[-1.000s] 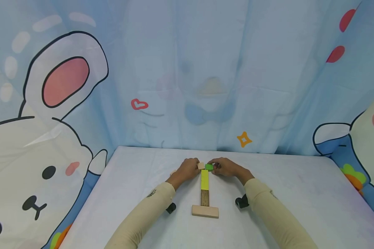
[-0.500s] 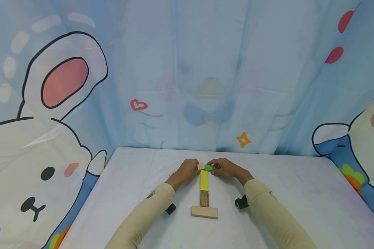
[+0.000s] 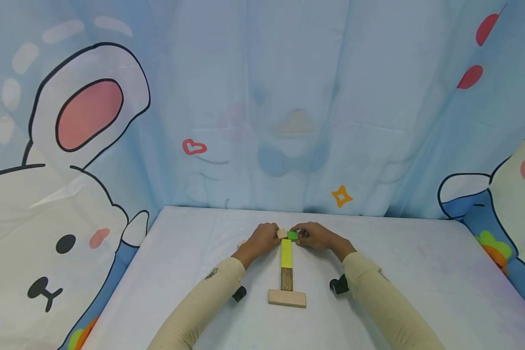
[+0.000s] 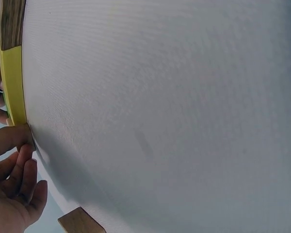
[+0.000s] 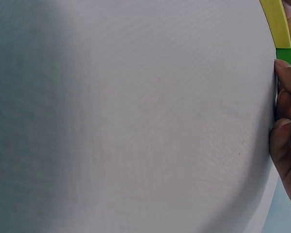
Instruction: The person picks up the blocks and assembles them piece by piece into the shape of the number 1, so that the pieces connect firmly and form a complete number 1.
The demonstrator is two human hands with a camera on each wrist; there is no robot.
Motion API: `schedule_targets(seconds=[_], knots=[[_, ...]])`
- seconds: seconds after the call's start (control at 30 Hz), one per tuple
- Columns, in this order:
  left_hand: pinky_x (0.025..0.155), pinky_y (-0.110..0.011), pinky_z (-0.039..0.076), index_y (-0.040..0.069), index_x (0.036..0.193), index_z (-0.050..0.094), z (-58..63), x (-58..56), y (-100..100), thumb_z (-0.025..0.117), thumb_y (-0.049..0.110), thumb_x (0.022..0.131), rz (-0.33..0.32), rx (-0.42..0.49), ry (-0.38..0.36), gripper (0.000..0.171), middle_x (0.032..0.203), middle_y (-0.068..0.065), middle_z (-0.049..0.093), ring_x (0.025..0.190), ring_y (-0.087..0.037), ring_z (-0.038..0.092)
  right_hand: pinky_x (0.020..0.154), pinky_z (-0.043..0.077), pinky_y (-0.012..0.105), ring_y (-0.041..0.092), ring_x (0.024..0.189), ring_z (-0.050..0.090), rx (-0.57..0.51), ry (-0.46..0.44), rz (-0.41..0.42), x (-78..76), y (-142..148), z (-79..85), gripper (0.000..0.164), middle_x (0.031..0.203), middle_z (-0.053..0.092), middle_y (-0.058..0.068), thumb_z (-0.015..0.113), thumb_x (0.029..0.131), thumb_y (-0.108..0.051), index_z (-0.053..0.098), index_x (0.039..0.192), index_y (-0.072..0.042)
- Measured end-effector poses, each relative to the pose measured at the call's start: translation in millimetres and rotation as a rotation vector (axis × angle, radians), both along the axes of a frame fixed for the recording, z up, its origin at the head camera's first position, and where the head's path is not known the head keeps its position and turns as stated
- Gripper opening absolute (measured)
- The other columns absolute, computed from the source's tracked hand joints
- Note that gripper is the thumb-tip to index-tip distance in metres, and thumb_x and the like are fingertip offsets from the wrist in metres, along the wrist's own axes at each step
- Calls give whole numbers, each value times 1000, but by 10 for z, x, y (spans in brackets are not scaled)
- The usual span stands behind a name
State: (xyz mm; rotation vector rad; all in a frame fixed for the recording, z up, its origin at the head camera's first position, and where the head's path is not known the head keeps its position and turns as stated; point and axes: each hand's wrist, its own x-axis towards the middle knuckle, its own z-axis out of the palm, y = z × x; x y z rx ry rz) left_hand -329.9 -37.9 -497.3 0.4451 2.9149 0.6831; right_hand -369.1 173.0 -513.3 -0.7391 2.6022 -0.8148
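Note:
Between my two hands, at the far end of a line of blocks, a pale wooden block (image 3: 282, 234) and a green block (image 3: 292, 236) lie side by side. My left hand (image 3: 264, 238) pinches the pale block from the left. From the other side, the fingers of my right hand (image 3: 317, 236) grip the green block, whose end shows in the right wrist view (image 5: 285, 56). Toward me runs a yellow block (image 3: 286, 253), then a dark brown wood-grain block (image 3: 287, 279). A wider light wooden block (image 3: 287, 298) lies crosswise at the near end.
Another wooden block (image 4: 82, 222) lies near my left wrist, mostly hidden by it in the head view. All the blocks are on a white-covered table (image 3: 420, 291). Behind the table's far edge hangs a light blue printed curtain (image 3: 376, 121).

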Motion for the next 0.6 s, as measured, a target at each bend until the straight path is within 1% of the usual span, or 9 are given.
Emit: schedule_targets(seconds=[0.3,0.6], knots=[[70,-23,46,0,117,67,-21,-4,1,65,13,98,-5,8,7,23,95,-5,67,76,-10,52,81,46,36,16,88,54,11,-5,-10,-3,0,4,40,94,63,0,71,94,-15,63,132,-8],[70,-23,47,1,117,66,-17,19,-11,66,14,97,-10,16,16,24,95,-5,68,76,-8,52,79,46,35,14,87,55,14,2,0,-10,7,-11,39,94,63,0,70,94,-15,63,132,-8]])
